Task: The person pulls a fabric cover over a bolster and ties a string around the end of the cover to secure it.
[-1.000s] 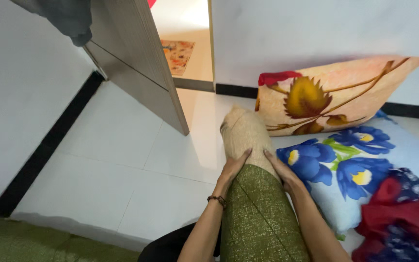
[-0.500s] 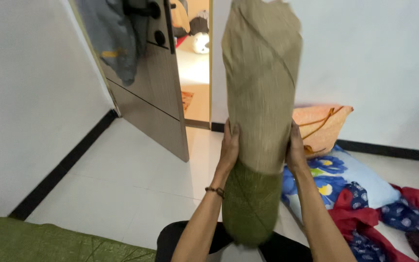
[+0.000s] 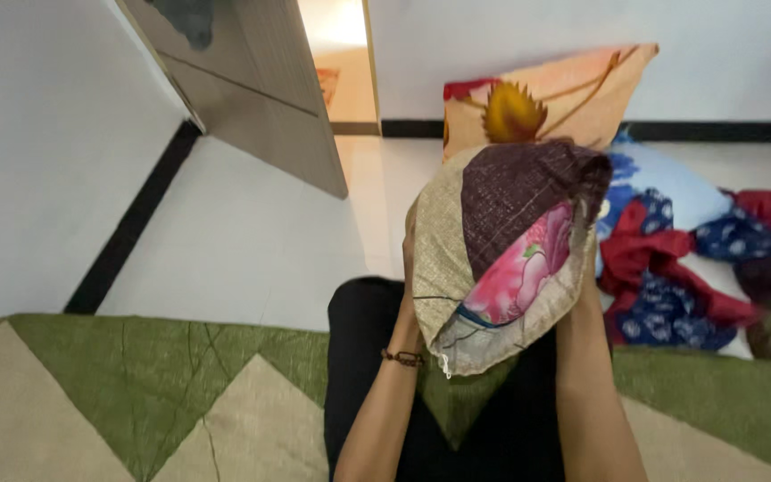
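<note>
Hands: two, left [image 3: 410, 268] and right [image 3: 582, 295], mostly hidden behind bolster.
Bolster [image 3: 443, 241]: one, beige cover, open end showing pink floral and dark purple inner.
Pillows: two at 12–1 o'clock, one orange floral [image 3: 573, 89], one blue floral [image 3: 662, 178].
Loose cloth pile [image 3: 671, 268]: one heap, red and navy, at 3 o'clock; pieces uncountable.
Mat [image 3: 136, 393]: one, green and beige, at 6–8 o'clock.
Door [image 3: 252, 89]: one, at 11 o'clock.
Bracelet [image 3: 402, 358]: one, left wrist.
</note>
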